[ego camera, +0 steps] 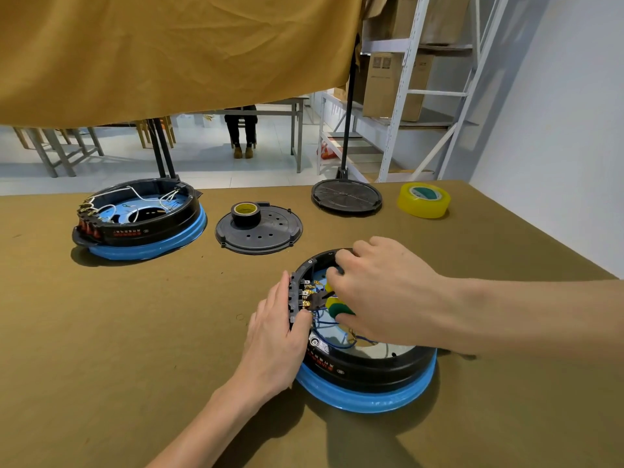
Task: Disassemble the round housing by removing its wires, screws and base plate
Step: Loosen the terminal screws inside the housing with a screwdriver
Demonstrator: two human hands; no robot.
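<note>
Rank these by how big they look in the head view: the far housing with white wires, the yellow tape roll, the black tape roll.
1. Far housing with white wires, clearly largest.
2. Yellow tape roll.
3. Black tape roll, somewhat smaller than the yellow one. The two rolls lie at about the same depth, so this order looks fair.

Workshop or storeroom, metal shelving (401,92) stacked with cardboard boxes (391,82) (right side), cloth-covered workbench (101,332), tape rolls (423,199)

Table: a flat olive-brown covered table (101,332) is carrying everything.
Near edge: a round black housing on a blue ring (368,376) is sitting there.
Far left: a second black-and-blue housing (138,219) is lying.
Centre: a perforated black disc plate (260,229) is resting.
Far right: a ribbed black round plate (346,196) and a yellow tape roll (423,200) are lying apart.
</note>
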